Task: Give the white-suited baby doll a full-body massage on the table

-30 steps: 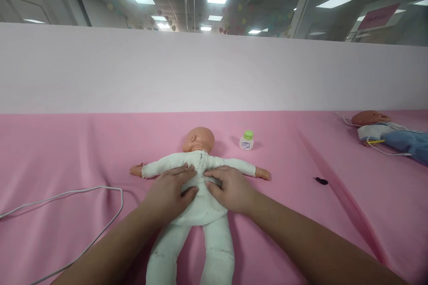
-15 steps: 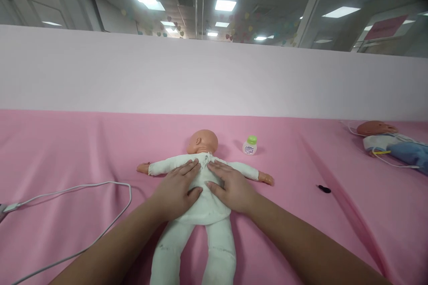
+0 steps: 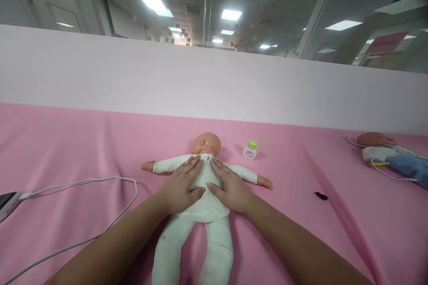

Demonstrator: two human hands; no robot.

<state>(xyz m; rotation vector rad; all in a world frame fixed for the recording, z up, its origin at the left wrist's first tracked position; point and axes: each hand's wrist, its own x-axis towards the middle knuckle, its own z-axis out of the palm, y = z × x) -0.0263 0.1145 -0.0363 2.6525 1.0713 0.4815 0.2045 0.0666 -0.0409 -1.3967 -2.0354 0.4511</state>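
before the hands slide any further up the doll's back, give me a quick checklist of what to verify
1. Left hand flat on the doll: ok, palm down on the back.
2. Right hand flat beside it: ok, fingers point toward the head.
3. Doll lies face down with arms spread: ok.
4. Bottle stands apart from the doll's arm: ok, upright.
5. White cable apart from the doll: ok, it loops off to the left.
6. How hard the hands press: cannot tell.
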